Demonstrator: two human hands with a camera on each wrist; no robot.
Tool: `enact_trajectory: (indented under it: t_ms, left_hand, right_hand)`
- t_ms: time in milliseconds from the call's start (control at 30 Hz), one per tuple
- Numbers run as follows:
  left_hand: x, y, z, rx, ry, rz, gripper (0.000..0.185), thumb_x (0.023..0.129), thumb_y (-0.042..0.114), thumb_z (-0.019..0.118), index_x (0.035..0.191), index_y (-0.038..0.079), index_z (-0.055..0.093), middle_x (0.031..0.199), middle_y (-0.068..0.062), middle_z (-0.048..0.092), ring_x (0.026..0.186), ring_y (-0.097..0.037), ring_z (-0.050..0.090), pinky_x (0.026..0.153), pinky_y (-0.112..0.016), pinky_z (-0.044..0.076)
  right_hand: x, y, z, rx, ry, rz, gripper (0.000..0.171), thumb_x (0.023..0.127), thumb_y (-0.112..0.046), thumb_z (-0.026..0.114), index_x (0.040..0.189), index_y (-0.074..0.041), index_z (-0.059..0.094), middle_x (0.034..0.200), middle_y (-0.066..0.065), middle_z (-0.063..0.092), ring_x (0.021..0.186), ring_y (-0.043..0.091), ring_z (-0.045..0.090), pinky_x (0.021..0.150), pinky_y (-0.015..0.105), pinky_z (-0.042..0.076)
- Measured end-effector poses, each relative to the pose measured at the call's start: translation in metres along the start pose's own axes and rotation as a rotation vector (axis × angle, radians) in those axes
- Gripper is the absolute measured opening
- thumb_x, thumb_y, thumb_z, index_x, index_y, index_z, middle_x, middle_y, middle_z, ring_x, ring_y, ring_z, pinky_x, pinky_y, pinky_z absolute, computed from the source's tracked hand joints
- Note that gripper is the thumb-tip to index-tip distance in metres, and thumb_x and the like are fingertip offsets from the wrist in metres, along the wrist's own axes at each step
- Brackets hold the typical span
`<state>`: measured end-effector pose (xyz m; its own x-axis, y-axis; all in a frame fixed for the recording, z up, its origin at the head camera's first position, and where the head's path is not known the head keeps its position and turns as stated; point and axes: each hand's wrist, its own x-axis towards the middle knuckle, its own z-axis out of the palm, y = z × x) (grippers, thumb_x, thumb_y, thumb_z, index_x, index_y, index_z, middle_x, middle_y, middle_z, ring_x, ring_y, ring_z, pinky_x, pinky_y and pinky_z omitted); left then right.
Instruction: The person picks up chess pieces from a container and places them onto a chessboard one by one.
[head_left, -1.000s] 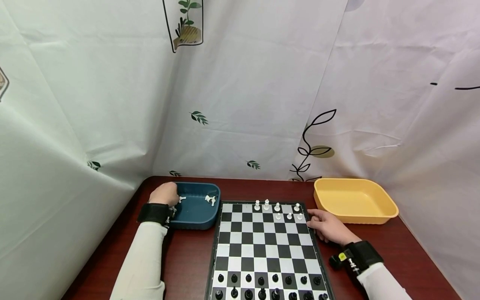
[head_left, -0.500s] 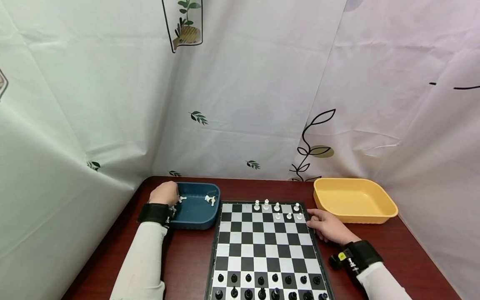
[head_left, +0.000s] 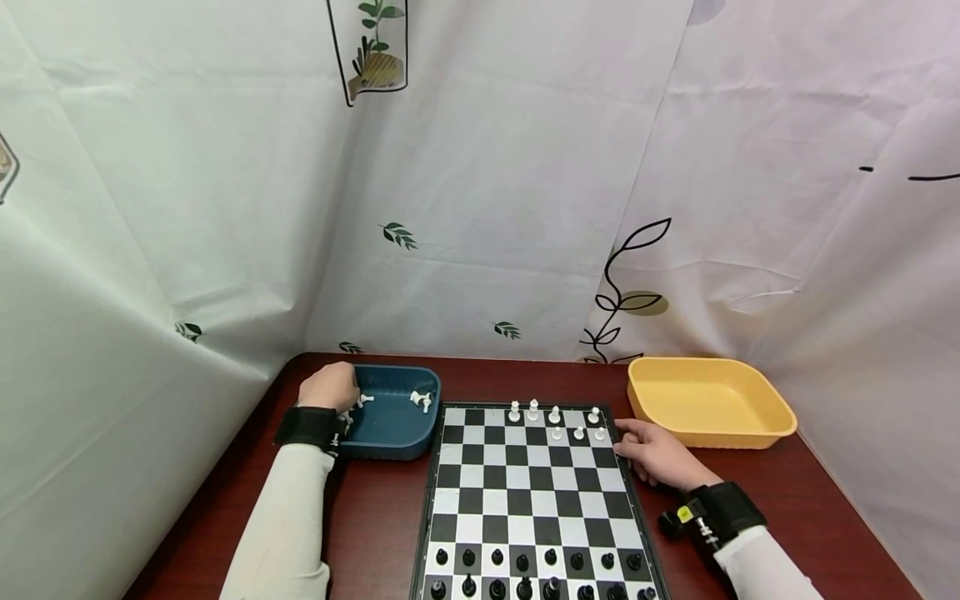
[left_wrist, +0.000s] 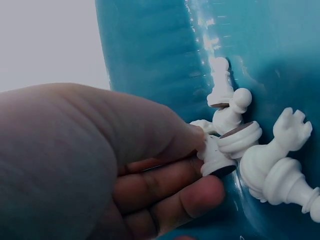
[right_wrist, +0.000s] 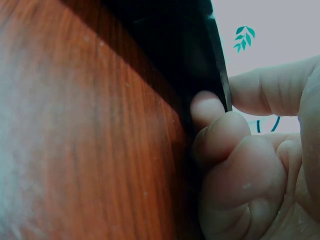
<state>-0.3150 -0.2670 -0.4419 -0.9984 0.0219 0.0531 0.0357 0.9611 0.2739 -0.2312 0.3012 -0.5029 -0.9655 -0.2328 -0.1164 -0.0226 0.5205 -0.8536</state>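
The left hand (head_left: 330,387) reaches into the blue tray (head_left: 393,425) at its near-left wall, thumb and fingers (left_wrist: 200,195) pinching a white chess piece (left_wrist: 215,157) just beside a heap of other white pieces (left_wrist: 265,165). The right hand (head_left: 656,454) rests on the tabletop (head_left: 375,517), its curled fingers (right_wrist: 220,130) gripping the right edge of the chessboard (head_left: 525,492).

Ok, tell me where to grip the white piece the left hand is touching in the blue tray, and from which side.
Pinch the white piece across its narrow stem, just above the round dark-bottomed base, coming from above and the tray's left wall. It lies tipped against the blue tray wall with other white pieces crowding its right, so that side looks blocked. The left hand already has thumb and fingertips there.
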Motion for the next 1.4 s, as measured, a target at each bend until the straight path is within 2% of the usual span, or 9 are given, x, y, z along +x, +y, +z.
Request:
enact_trajectory:
  t_ms: [300,500,667,833,1067,1400]
  left_hand:
    - [0.001,-0.005,-0.005,-0.057,0.003,0.025,0.046,0.097,0.008,0.063,0.057,0.019,0.043,0.058,0.004,0.029,0.053,-0.018,0.036,0.050,-0.033,0.031]
    - [0.000,-0.003,-0.013,-0.100,0.051,0.046,0.038,0.097,0.011,0.061,0.062,0.017,0.048,0.059,0.003,0.034,0.053,-0.019,0.040,0.050,-0.033,0.030]
    - [0.000,0.001,-0.014,-0.179,0.089,0.114,0.016,0.102,0.011,0.060,0.087,0.006,0.066,0.075,-0.006,0.056,0.066,-0.023,0.053,0.063,-0.039,0.043]
    - [0.001,0.005,-0.015,-0.218,0.136,0.180,0.019,0.107,0.012,0.060,0.112,-0.002,0.073,0.099,-0.017,0.072,0.081,-0.030,0.063,0.080,-0.051,0.055]
    - [0.000,0.019,-0.017,-0.268,0.198,0.243,0.026,0.109,0.013,0.063,0.126,-0.002,0.076,0.114,-0.020,0.078,0.094,-0.034,0.071,0.088,-0.057,0.059]
    - [-0.004,0.036,-0.018,-0.316,0.175,0.292,0.030,0.110,0.014,0.064,0.135,0.000,0.075,0.118,-0.017,0.079,0.100,-0.032,0.073,0.088,-0.054,0.061]
  right_hand:
    - [0.000,0.001,0.000,-0.002,-0.003,-0.004,0.067,0.106,-0.018,0.073,0.158,0.013,0.046,0.071,0.006,0.057,0.054,0.022,0.055,0.048,0.034,0.047]
    - [0.000,0.000,-0.001,-0.004,-0.004,-0.003,0.066,0.105,-0.017,0.073,0.157,0.013,0.046,0.071,0.006,0.057,0.054,0.022,0.055,0.048,0.034,0.047]
    - [0.000,-0.001,-0.001,0.000,-0.002,-0.001,0.066,0.105,-0.018,0.074,0.158,0.013,0.047,0.071,0.006,0.057,0.054,0.022,0.054,0.048,0.034,0.047]
    - [-0.001,-0.001,-0.001,-0.006,0.000,0.004,0.067,0.105,-0.018,0.074,0.158,0.013,0.046,0.070,0.006,0.057,0.054,0.023,0.054,0.048,0.034,0.047]
    - [0.000,0.000,-0.002,-0.008,-0.003,0.000,0.067,0.106,-0.018,0.073,0.158,0.013,0.045,0.070,0.006,0.056,0.054,0.023,0.054,0.048,0.034,0.047]
    - [0.001,0.000,-0.002,-0.008,-0.005,0.004,0.066,0.106,-0.019,0.073,0.158,0.012,0.046,0.070,0.005,0.057,0.055,0.023,0.055,0.049,0.034,0.047]
